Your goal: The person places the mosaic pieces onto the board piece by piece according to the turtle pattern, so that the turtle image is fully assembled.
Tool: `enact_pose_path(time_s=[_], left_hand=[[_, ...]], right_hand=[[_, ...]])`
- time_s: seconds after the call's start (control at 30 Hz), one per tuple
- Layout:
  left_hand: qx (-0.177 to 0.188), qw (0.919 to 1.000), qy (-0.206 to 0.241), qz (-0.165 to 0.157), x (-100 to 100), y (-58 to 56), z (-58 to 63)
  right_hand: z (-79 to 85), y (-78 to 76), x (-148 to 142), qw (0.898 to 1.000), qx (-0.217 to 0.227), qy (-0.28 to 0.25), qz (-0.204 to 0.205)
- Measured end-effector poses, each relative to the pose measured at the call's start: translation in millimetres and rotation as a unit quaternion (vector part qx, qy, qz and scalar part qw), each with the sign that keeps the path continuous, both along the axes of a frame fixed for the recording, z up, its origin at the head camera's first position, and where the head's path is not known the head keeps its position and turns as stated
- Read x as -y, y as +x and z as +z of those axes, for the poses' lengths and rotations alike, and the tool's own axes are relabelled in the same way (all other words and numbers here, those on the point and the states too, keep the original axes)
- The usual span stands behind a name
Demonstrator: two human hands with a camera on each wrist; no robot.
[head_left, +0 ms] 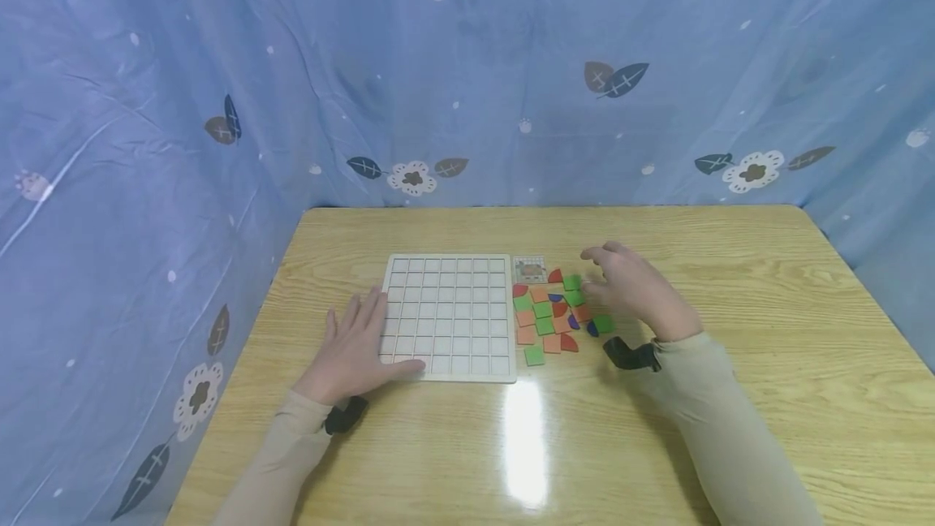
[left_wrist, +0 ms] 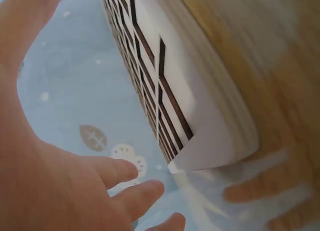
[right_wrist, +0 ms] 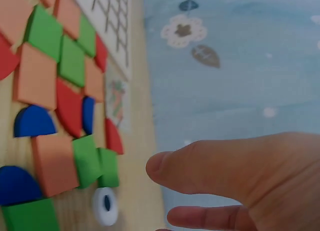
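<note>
And here the white grid board (head_left: 447, 320) lies flat on the wooden surface (head_left: 453, 445), not one piece on any square that shows! By the look of it, the work stands right at its start: nothing set on the grid, everything left to lay.

The pieces are all over on the right, loosely bunched just beside the board: green squares (head_left: 535, 356), orange squares (head_left: 552, 343), red wedges (head_left: 569, 342) and blue half-rounds (head_left: 592, 329), some touching. There's a small white ring (right_wrist: 106, 203) with a dark middle too, close by the green ones in the right wrist view. A little picture card (head_left: 529, 269) lies next to the board's far right corner, its print too small to read.

Now the hands! The left hand (head_left: 351, 351) is spread wide at the board's left edge, thumb out over the near edge, holding nothing; whether it presses on the board, I can't tell. Across the way, the right hand (head_left: 635, 286) hangs by the far right of the bunch, thumb and fingers apart, no piece between them. So no pick has been made, it seems, and the whole bunch waits.
</note>
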State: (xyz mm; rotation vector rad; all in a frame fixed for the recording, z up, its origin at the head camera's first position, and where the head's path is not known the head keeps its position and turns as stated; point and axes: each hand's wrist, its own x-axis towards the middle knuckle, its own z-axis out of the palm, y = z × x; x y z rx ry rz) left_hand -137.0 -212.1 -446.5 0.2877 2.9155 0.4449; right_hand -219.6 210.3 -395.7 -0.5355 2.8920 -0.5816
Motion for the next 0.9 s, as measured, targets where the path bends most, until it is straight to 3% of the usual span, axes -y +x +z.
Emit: enact_pose_path(time_s=[0.3, 0.57, 0.9], left_hand=[[-0.004, 1.0000, -0.002, -0.007, 2, -1.3, -5.7], [0.015, 0.9999, 0.008, 0.001, 6, -0.6, -9.5], [0.010, 0.9999, 0.002, -0.003, 6, -3.9, -11.5]], right_hand=[[-19.0, -9.9, -3, 1.000, 0.018, 0.001, -0.002], [-32.8, -14.0, -4, 0.999, 0.048, -0.002, -0.003], [-36.0, -17.6, -5, 1.000, 0.020, 0.002, 0.002]])
